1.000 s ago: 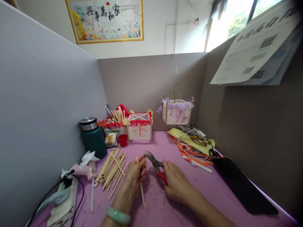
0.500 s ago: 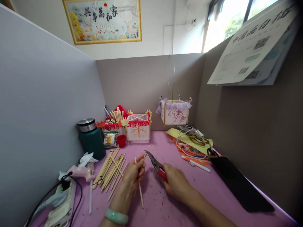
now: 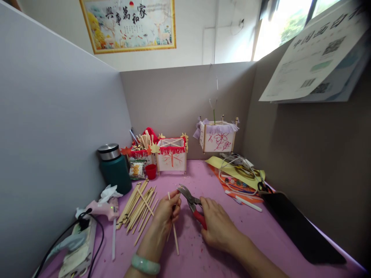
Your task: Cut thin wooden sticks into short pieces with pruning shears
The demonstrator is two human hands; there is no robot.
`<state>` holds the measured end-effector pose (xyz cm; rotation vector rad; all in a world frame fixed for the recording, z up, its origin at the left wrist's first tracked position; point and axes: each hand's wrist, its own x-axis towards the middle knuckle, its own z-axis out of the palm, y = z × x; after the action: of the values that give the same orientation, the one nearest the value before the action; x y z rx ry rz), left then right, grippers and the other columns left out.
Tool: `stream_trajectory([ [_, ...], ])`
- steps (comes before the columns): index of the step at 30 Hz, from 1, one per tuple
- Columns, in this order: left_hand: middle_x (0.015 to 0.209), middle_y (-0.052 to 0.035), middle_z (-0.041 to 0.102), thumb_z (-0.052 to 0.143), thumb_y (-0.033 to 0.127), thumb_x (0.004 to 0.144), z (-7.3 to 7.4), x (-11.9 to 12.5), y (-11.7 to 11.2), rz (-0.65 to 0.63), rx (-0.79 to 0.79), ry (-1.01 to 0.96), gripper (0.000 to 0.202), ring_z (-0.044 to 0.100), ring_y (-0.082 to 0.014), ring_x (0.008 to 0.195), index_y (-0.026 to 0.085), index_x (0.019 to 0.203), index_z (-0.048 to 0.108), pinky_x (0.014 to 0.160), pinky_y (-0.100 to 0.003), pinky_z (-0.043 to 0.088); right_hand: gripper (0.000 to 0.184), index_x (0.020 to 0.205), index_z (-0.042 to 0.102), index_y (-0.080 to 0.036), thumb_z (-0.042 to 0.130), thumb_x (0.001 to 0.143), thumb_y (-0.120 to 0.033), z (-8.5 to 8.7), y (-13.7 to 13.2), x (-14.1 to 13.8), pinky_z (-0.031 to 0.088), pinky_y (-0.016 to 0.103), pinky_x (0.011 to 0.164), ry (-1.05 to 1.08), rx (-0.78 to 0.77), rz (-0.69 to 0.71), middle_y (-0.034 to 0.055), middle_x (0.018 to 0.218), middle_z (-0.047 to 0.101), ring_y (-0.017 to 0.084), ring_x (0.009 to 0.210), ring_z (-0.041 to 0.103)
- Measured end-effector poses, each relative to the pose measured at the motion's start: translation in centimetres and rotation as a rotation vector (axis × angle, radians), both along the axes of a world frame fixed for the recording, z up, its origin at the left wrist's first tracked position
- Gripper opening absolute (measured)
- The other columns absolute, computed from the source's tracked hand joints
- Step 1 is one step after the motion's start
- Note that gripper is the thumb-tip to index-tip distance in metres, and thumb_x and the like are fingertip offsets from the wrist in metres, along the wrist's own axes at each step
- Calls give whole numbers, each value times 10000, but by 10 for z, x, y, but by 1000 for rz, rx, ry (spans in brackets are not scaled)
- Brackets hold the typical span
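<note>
My left hand (image 3: 167, 210), with a green bangle at the wrist, is closed on thin wooden sticks (image 3: 176, 240); they cross in the fingers and one points down toward the table. In my right hand (image 3: 217, 222) is a pair of pruning shears (image 3: 189, 200) with red handles. The dark jaws of the shears are spread and lie at the upper tip of a stick, just above my left fingertips. Whether the blades touch the wood I cannot tell. Beside my left hand, a loose pile of wooden sticks (image 3: 142, 208) lies on the purple tabletop (image 3: 203, 255).
At left stand a green bottle (image 3: 115, 170), a pink glue gun (image 3: 106, 209) and a power strip (image 3: 78, 251). Decorated paper lanterns (image 3: 172, 160) and a red cup (image 3: 150, 172) are behind. Another lantern (image 3: 218, 139) hangs at right, above cords, papers and a black phone-like slab (image 3: 301, 227).
The shears have moved to the stick's tip, with their jaws now spread around or beside it. My left hand keeps hold of the sticks. The view has shifted slightly.
</note>
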<state>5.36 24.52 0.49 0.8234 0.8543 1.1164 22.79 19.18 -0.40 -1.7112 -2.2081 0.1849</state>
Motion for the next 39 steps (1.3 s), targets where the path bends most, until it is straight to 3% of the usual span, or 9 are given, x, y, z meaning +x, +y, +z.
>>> stream_trajectory([
  [4, 554, 74, 483, 633, 238, 708, 4, -1, -3, -5, 38, 22, 376, 259, -17, 295, 116, 1052, 539, 302, -167, 133, 507, 1144, 464, -135, 533, 642, -131, 8, -3, -3, 368, 339, 829, -12, -30, -11, 138, 1111, 540, 270, 998, 511],
  [8, 536, 77, 471, 619, 215, 724, 5, -2, -4, -20, 35, 23, 397, 259, -20, 300, 108, 1095, 531, 302, -163, 132, 352, 1024, 481, -158, 522, 677, -115, 5, -1, 1, 357, 294, 723, 3, -38, -14, 111, 1002, 605, 247, 896, 577],
  [13, 559, 65, 491, 636, 184, 740, 4, 0, -1, 20, -34, -89, 365, 340, -27, 333, 119, 1091, 557, 315, -151, 205, 182, 896, 482, -197, 525, 722, -165, -2, 5, 4, 337, 247, 623, 222, -19, 3, 45, 861, 630, 183, 746, 577],
  [17, 558, 58, 486, 638, 175, 769, 6, 1, 0, 106, -100, -167, 268, 429, -37, 416, 110, 1028, 615, 389, -143, 337, 170, 883, 487, -191, 560, 734, -225, 3, 7, 2, 367, 234, 614, 549, -42, 51, 1, 771, 587, 144, 677, 526],
  [23, 592, 46, 514, 633, 196, 786, 1, 7, 2, 217, -49, -222, 102, 360, -15, 379, 118, 829, 583, 336, -131, 242, 244, 936, 483, -190, 596, 762, -319, 5, 3, -9, 410, 220, 564, 981, -279, 242, -16, 790, 578, 105, 612, 521],
  [30, 685, 12, 579, 684, 223, 737, 2, 9, 2, 238, 106, -250, 187, 480, -59, 471, 154, 822, 532, 334, -131, 302, 354, 916, 418, -215, 630, 722, -422, -1, 7, -14, 377, 210, 429, 1219, -322, 135, -69, 658, 506, 89, 450, 489],
  [33, 786, -21, 606, 646, 226, 767, 6, 7, 0, 160, 126, -303, 146, 513, -65, 518, 143, 847, 557, 321, -125, 292, 390, 937, 425, -211, 658, 705, -422, 3, 12, -1, 359, 203, 433, 1271, -278, 122, -66, 681, 506, 73, 452, 452],
  [36, 749, -25, 590, 556, 223, 824, 8, 3, -2, 45, -7, -303, 111, 424, -32, 413, 119, 848, 585, 285, -122, 170, 397, 954, 445, -198, 676, 706, -405, 10, 13, 16, 322, 197, 446, 1228, -331, 248, -51, 707, 521, 69, 485, 430],
  [39, 631, -14, 542, 540, 281, 841, 10, 0, -9, -274, -139, -174, 212, 318, -7, 337, 86, 816, 619, 301, -137, 103, 403, 963, 487, -176, 702, 701, -394, 16, 12, 28, 329, 202, 518, 1095, -405, 414, -34, 742, 526, 83, 583, 456],
])
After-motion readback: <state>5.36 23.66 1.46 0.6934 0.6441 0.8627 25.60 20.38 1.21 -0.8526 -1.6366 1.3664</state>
